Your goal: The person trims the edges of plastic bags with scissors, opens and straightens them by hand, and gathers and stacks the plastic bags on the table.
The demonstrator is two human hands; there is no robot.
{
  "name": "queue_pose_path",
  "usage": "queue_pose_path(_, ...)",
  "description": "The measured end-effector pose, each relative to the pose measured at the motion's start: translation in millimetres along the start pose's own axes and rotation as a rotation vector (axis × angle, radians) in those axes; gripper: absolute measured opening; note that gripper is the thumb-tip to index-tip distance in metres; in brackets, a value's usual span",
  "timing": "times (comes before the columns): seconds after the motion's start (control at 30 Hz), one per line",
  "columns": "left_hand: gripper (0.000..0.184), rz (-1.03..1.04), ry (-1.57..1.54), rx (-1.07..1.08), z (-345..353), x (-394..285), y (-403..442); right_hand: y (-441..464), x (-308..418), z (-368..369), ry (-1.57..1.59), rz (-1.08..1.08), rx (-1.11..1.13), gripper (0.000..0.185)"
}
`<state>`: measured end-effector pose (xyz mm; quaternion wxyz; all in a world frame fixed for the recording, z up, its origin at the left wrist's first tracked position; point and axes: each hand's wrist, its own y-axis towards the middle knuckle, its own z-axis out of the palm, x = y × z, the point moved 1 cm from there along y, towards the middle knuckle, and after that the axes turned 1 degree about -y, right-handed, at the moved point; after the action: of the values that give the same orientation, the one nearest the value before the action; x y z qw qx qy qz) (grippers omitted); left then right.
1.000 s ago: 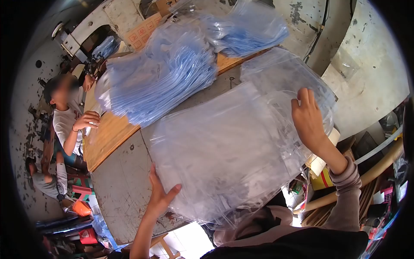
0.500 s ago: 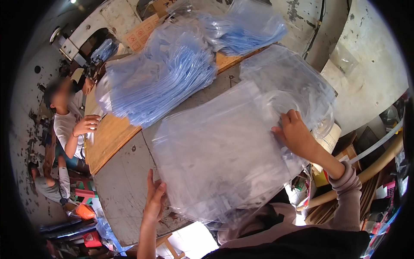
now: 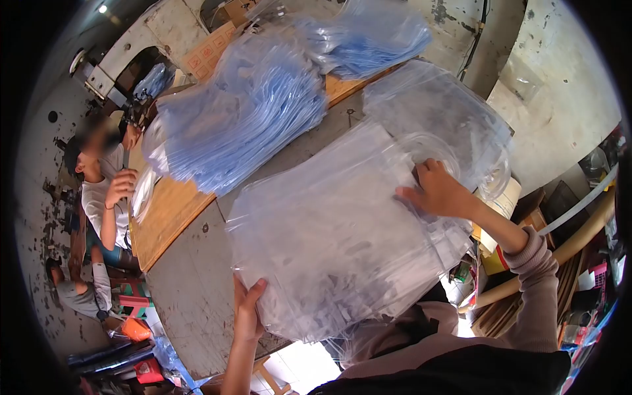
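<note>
A stack of clear plastic sheets or bags (image 3: 322,230) lies in front of me on the grey table. At its lower left edge is my left hand (image 3: 249,311), thumb over the plastic and apart from the fingers, some of which are hidden behind the edge. My right hand (image 3: 440,191) rests on the upper right part of the stack, its thumb spread from bent fingers. Just beyond that hand lies a looped clear strip (image 3: 431,150). Another clear plastic pile (image 3: 441,108) sits at the table's far right corner.
Bluish plastic stacks (image 3: 247,118) (image 3: 375,43) lie on a wooden board (image 3: 172,214) across the grey table (image 3: 191,289). A co-worker (image 3: 105,191) sits at the left by a machine; another person (image 3: 82,289) is lower. Long rolls (image 3: 510,289) stand at the right.
My right hand has moved left and down, from the looped strip onto the stack. My left hand came off the stack's left edge and is back at it, lower. The co-worker's hand shifted.
</note>
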<state>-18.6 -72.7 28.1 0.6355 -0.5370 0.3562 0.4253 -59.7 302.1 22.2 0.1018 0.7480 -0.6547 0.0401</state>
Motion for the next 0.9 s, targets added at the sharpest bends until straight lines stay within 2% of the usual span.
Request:
queue_pose_path(0.07, 0.067, -0.05, -0.003, -0.065, 5.3, 0.7, 0.7, 9.7, 1.3, -14.5, 0.333, 0.155, 0.275, 0.064)
queue_pose_path(0.1, 0.062, -0.094, -0.004, -0.122, 7.3, 0.8, 2.0, 9.7, 7.5, -21.1, 0.33, 0.154, 0.274, 0.064)
queue_pose_path(0.13, 0.062, -0.09, -0.006, -0.12, 6.8, -2.1, 3.3, 9.6, 14.7, -27.3, 0.456, 0.143, 0.278, 0.06)
queue_pose_path(0.17, 0.056, -0.124, -0.083, -0.073, 4.2, -6.4, 3.8, 9.1, 18.7, -30.3, 0.585, 0.132, 0.283, 0.056)
queue_pose_path(0.2, 0.051, -0.159, -0.16, -0.027, 2.4, -9.2, 3.9, 10.3, 16.9, -28.9, 0.584, 0.131, 0.283, 0.056)
queue_pose_path(0.27, 0.044, -0.174, -0.175, -0.021, 3.3, -10.7, 8.1, 16.0, 6.9, -19.1, 1.01, 0.439, 0.383, 0.041)
queue_pose_path(0.3, 0.039, -0.188, -0.187, -0.015, 3.7, -10.7, 10.1, 19.1, 3.8, -13.5, 1.006, 0.431, 0.39, 0.041)
queue_pose_path(0.37, 0.04, -0.217, -0.199, -0.034, 1.7, -12.1, 13.1, 23.4, 0.2, -2.5, 1.291, 0.578, 0.395, 0.036)
queue_pose_path(0.5, 0.041, -0.199, -0.229, -0.06, -1.2, -9.5, 12.3, 28.4, 9.1, -4.2, 1.444, 0.604, 0.542, 0.038)
queue_pose_path(0.57, 0.043, -0.145, -0.241, -0.059, -3.4, -14.4, 6.3, 22.7, 18.3, -6.9, 1.379, 0.456, 0.442, 0.042)
queue_pose_path(0.63, 0.045, -0.093, -0.251, -0.053, -8.9, -19.0, 0.9, 19.0, 25.1, -14.9, 1.366, 0.405, 0.387, 0.043)
queue_pose_path(0.7, 0.047, 0.109, -0.223, -0.075, -18.7, -26.0, -4.6, 13.3, 34.9, -32.8, 1.351, 0.357, 0.33, 0.043)
queue_pose_path(0.77, 0.049, 0.159, -0.224, -0.112, -17.3, -37.7, -13.1, 6.3, 50.9, -57.9, 1.104, 0.389, 0.145, 0.044)
queue_pose_path(0.83, 0.049, 0.444, -0.169, -0.216, -21.6, -46.8, -18.3, 6.5, 48.8, -52.8, 1.093, 0.27, -0.109, 0.044)
queue_pose_path(0.87, 0.051, 0.552, -0.194, -0.142, -5.0, -60.5, -26.4, 8.8, 50.7, -51.5, 1.069, 0.163, -0.332, 0.045)
queue_pose_path(0.9, 0.06, 0.538, -0.072, -0.138, -21.4, -60.0, -27.2, 9.8, 54.4, -52.5, 1.037, 0.05, -0.554, 0.046)
